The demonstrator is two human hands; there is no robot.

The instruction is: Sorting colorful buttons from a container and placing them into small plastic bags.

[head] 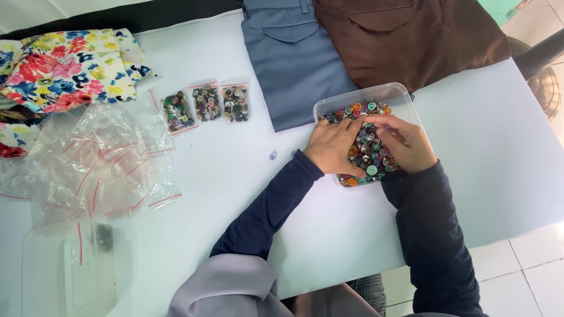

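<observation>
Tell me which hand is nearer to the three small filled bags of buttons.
Left. The left hand rests at the left edge of the clear button tub, on the side facing the three small bags. The right hand lies further right, over the tub.

Left hand: the left hand point(332, 145) lies palm down in the clear plastic tub point(401, 95), fingers on the mixed buttons point(369, 147)
Right hand: the right hand point(405, 143) rests beside it on the same heap, fingertips meeting the left's
Behind tub: grey-blue trousers point(291, 58) and brown trousers point(411, 35), folded side by side
Left of tub: three small bags of buttons point(207, 104) in a row
Far left: empty clear bags point(106, 158), floral cloth point(64, 67)
</observation>
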